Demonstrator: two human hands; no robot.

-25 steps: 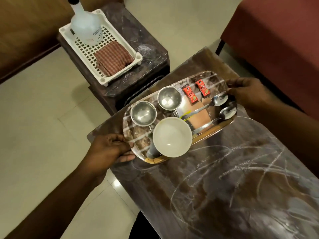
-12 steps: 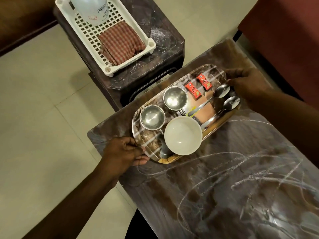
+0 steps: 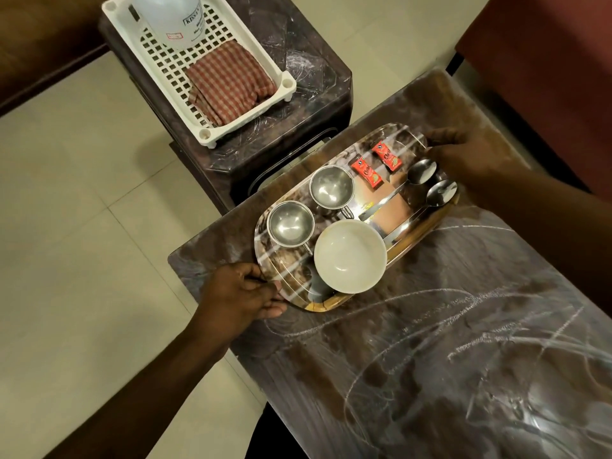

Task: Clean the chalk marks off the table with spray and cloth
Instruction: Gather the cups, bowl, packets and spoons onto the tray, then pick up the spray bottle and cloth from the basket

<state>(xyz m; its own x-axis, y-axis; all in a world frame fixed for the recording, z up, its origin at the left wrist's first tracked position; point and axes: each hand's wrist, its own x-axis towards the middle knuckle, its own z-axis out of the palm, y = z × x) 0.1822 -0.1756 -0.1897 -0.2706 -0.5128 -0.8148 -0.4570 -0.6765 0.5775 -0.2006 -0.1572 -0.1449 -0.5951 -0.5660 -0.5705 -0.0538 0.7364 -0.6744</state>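
A dark marbled table (image 3: 463,376) carries white chalk marks (image 3: 480,346) over its near part. At its far end is a shiny steel tray (image 3: 284,279). My left hand (image 3: 241,293) grips the tray's near-left rim and my right hand (image 3: 463,157) grips its far-right rim. On the tray are a white bowl (image 3: 350,256), two steel cups (image 3: 290,223), two spoons (image 3: 420,172) and two red sachets (image 3: 366,170). A clear spray bottle (image 3: 172,18) and a checked red cloth (image 3: 228,82) lie in a white plastic basket (image 3: 212,134) on a side stool.
The dark side stool (image 3: 298,104) stands just beyond the table's far-left corner. A red sofa (image 3: 546,71) runs along the right side. A wooden panel (image 3: 39,38) is at the top left. Pale tiled floor (image 3: 82,243) lies to the left.
The view has shifted, so the stool and basket appear higher in frame. The tray has moved slightly toward the table's far end with both hands still on its rims.
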